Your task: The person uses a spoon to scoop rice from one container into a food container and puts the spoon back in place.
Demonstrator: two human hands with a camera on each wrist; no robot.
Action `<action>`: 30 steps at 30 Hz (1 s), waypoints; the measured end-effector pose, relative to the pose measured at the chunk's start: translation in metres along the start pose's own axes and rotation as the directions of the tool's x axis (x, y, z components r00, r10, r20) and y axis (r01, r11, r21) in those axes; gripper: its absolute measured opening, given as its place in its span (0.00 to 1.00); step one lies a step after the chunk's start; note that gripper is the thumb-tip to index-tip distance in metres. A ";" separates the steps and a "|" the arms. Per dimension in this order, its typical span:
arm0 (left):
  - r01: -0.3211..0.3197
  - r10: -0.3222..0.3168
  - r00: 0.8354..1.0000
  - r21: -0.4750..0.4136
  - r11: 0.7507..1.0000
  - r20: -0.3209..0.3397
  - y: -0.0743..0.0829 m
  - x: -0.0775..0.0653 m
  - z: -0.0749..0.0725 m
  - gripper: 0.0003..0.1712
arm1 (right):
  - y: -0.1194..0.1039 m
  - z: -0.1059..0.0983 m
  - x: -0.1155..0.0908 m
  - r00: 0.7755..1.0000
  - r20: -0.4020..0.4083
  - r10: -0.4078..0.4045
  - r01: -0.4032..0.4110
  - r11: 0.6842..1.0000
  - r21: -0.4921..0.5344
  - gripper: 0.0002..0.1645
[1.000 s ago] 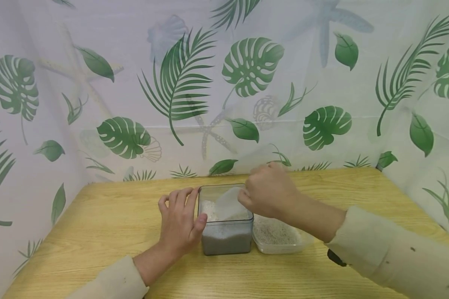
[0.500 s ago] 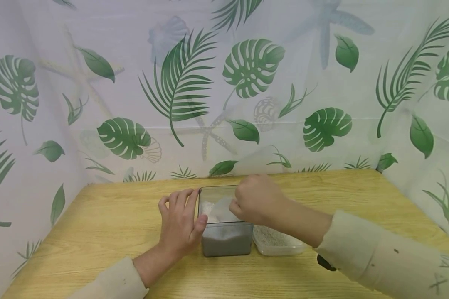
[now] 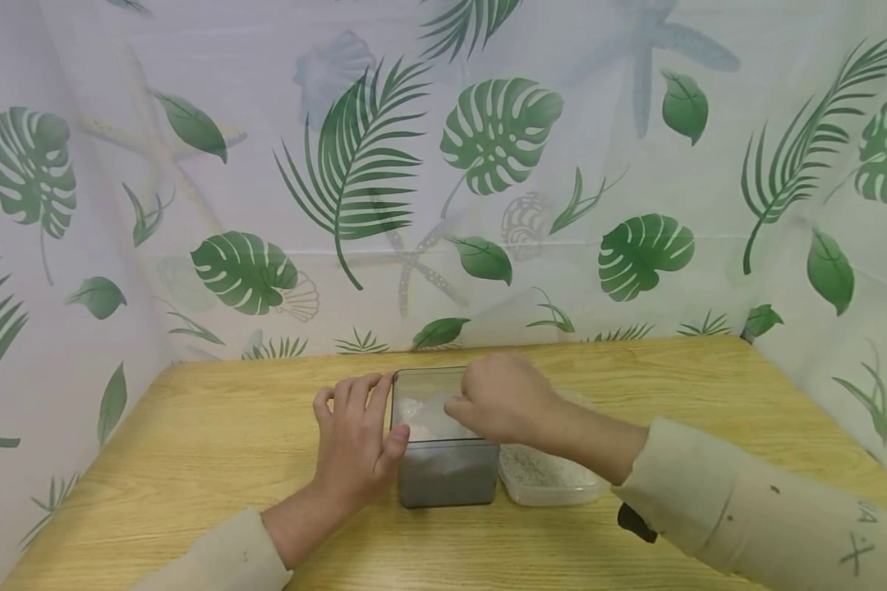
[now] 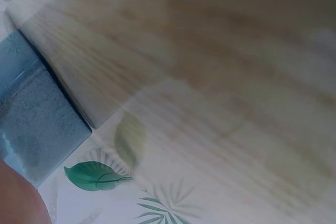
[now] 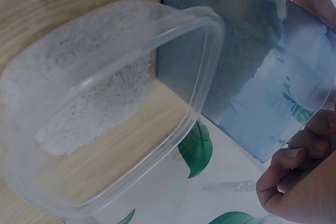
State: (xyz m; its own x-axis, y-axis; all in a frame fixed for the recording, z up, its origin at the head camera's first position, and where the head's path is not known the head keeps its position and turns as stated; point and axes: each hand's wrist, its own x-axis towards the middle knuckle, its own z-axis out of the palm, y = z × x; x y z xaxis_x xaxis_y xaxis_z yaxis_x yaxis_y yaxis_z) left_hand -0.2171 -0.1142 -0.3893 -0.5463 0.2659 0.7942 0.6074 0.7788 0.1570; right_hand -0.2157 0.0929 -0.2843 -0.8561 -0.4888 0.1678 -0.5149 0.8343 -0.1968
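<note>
A smoky translucent box (image 3: pixel 447 484) partly filled with rice (image 3: pixel 411 410) stands on the table. My left hand (image 3: pixel 351 439) rests against its left side, fingers spread along the wall and thumb at the front corner; the fingertips are hidden. Over the box's right rim my right hand (image 3: pixel 506 398) is curled into a fist and grips a translucent white scoop (image 3: pixel 434 409), its blade down inside the box. The right wrist view shows the curled fingers of that fist beside the box; the scoop's handle is hidden. To the right is a clear plastic tub (image 5: pixel 207 66) holding rice grains.
The tub sits close against the box's right side, under my right forearm. Both stand on a yellow wood-grain table (image 3: pixel 229 443). A white leaf-print sheet (image 3: pixel 384 271) rises behind the table and on both sides.
My right hand has moved left and a little down, taking the scoop lower into the box. The rice surface seen through the front wall is less distinct. My left hand has stayed put.
</note>
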 end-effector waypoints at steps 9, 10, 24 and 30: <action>0.002 -0.002 1.000 -0.017 1.000 0.009 -0.002 -0.001 -0.001 0.51 | 0.003 -0.002 -0.005 0.995 0.032 0.097 -0.100 0.987 0.125 0.29; 0.003 -0.003 1.000 -0.017 1.000 0.012 -0.002 -0.001 -0.001 0.51 | 0.004 -0.002 -0.006 0.994 0.033 0.105 -0.108 0.985 0.135 0.29; 0.003 -0.003 1.000 -0.016 1.000 0.003 -0.001 0.000 0.000 0.52 | 0.014 0.000 -0.014 0.978 0.040 0.205 -0.208 0.939 0.276 0.26; 0.000 0.000 1.000 -0.018 1.000 -0.007 -0.002 0.000 0.001 0.51 | 0.019 -0.002 -0.017 0.977 0.021 0.214 -0.210 0.932 0.295 0.26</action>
State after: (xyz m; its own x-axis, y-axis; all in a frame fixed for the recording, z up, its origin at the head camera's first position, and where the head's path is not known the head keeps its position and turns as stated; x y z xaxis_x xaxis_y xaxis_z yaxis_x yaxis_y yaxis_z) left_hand -0.2188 -0.1147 -0.3907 -0.5425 0.2621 0.7981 0.6178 0.7682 0.1676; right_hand -0.2112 0.1179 -0.2895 -0.9471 -0.3043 0.1017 -0.3128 0.8055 -0.5033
